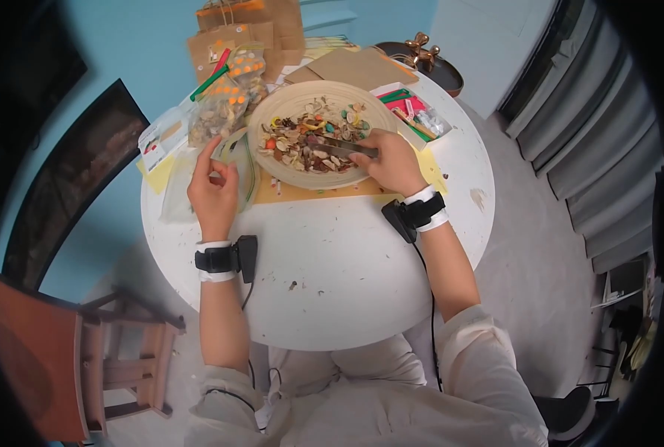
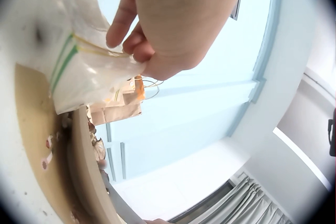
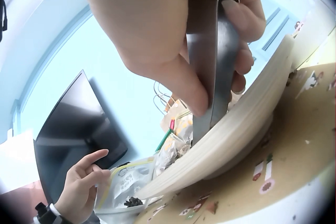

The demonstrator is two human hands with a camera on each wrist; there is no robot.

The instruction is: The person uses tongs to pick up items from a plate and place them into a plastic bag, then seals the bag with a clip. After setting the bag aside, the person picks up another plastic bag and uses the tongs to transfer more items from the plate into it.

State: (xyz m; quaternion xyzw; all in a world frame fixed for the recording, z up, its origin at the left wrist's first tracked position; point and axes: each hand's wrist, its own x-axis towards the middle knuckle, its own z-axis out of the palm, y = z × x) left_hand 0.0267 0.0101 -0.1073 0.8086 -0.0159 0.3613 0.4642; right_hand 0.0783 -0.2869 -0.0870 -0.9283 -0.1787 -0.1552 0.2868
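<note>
My right hand (image 1: pixel 397 162) grips metal tongs (image 1: pixel 339 146), whose tips reach into dried flowers and shells (image 1: pixel 302 145) in a round pale dish (image 1: pixel 324 180). In the right wrist view the thumb and fingers pinch the tongs (image 3: pixel 212 71) above the dish's rim (image 3: pixel 220 145). Left of the dish, my left hand (image 1: pixel 214 195) pinches the edge of a clear zip bag (image 1: pixel 186 195); the left wrist view shows thumb and fingers on the bag (image 2: pixel 94 71). A dark cone-like piece (image 3: pixel 133 202) lies in the bag.
Filled bags with orange dots (image 1: pixel 220 112), with red and green clips, stand behind the left hand. Paper bags (image 1: pixel 253 37) are at the back. A box of coloured items (image 1: pixel 414 115) sits right of the dish. A patterned mat (image 1: pixel 294 194) lies beneath; small bits dot the white table (image 1: pixel 332 261).
</note>
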